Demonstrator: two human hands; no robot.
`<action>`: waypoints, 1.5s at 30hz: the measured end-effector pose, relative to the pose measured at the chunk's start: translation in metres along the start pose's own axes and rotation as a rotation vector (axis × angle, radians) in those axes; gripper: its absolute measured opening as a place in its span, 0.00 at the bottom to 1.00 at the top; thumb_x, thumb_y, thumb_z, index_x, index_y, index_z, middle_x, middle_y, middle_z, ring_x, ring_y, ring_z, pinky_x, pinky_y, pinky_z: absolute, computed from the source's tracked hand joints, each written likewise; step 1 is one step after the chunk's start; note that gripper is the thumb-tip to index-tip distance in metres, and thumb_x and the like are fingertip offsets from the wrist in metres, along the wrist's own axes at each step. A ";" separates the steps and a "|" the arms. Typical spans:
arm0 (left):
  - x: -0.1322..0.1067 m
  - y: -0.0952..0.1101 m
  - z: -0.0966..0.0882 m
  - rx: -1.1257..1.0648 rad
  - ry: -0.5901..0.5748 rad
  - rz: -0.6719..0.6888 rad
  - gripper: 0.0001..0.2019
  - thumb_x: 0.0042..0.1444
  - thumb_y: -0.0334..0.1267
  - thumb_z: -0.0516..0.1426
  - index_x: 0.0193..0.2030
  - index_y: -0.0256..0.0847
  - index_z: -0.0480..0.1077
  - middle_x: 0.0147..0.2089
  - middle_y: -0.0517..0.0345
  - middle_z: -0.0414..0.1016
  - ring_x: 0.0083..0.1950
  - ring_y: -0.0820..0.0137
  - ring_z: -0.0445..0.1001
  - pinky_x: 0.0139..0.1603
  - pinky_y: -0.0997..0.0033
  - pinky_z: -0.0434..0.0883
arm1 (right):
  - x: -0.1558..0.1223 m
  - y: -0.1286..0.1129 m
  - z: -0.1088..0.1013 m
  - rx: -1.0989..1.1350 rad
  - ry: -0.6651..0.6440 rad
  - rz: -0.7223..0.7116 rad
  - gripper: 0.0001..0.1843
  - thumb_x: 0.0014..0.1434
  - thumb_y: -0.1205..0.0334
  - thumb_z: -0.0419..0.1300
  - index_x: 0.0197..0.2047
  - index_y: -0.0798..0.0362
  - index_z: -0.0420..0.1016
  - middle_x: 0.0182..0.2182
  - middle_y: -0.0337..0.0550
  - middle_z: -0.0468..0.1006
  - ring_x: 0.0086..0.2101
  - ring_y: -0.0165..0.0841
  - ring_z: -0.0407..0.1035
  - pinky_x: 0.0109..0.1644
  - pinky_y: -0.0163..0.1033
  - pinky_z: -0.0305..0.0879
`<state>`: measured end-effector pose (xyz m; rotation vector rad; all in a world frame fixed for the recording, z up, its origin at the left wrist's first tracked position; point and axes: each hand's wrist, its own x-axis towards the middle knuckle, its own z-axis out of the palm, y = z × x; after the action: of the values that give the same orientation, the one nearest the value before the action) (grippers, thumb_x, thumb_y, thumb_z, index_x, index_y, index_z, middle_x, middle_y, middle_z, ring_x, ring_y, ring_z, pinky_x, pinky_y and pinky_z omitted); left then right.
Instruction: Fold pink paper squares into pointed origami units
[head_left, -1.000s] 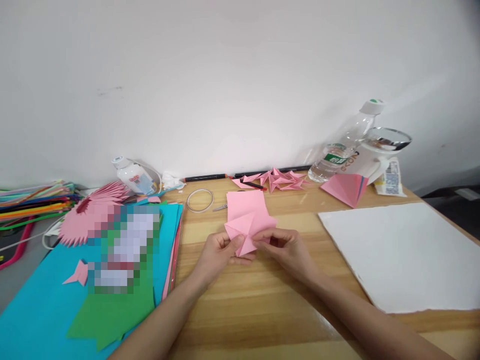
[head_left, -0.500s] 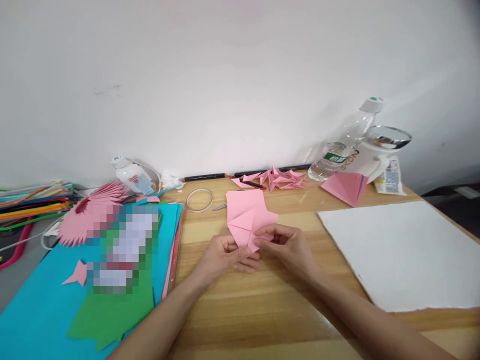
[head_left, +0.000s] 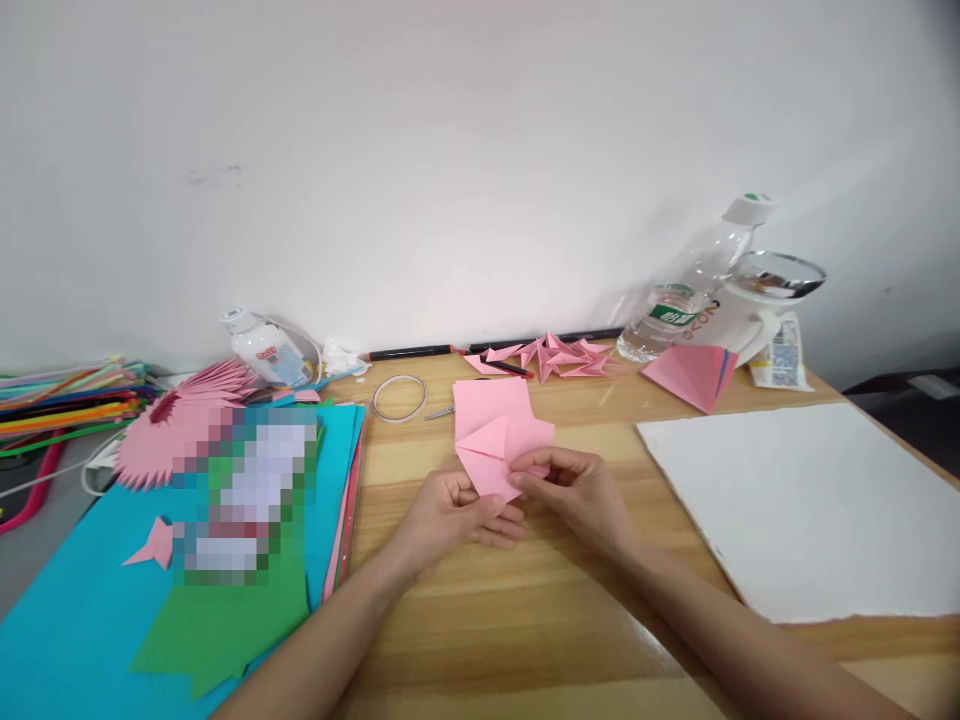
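Observation:
A partly folded pink paper piece [head_left: 495, 450] is held just above the wooden table [head_left: 480, 610], near the middle. My left hand [head_left: 450, 510] pinches its lower left edge with thumb and fingers. My right hand [head_left: 581, 495] is closed on its lower right corner, fingers curled over the fold. Behind the piece lies a small stack of flat pink paper squares [head_left: 491, 400].
Several folded pink pieces [head_left: 559, 358] lie near the wall with black markers [head_left: 409, 353]. A wire ring [head_left: 399, 398], small scissors [head_left: 441, 410], a glue bottle [head_left: 266, 350], a water bottle [head_left: 694, 285], a pink cone [head_left: 690, 375], white board [head_left: 810, 505] at right, and blue and green sheets [head_left: 112, 600] at left.
The pink piece has been turned and pressed flatter between my hands. My left hand slid slightly right under it; my right hand shifted a little lower.

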<state>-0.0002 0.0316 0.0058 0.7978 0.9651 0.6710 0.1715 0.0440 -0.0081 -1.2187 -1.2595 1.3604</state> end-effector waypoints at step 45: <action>0.000 0.005 0.004 0.063 0.110 0.062 0.21 0.41 0.48 0.64 0.33 0.30 0.72 0.29 0.47 0.78 0.28 0.65 0.78 0.31 0.68 0.75 | -0.002 0.005 0.000 0.022 -0.066 0.054 0.12 0.40 0.58 0.68 0.29 0.56 0.78 0.25 0.42 0.79 0.24 0.30 0.70 0.28 0.33 0.65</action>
<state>0.0028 0.0335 0.0115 0.8563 1.0696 0.7472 0.1713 0.0418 -0.0127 -1.2092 -1.2624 1.4609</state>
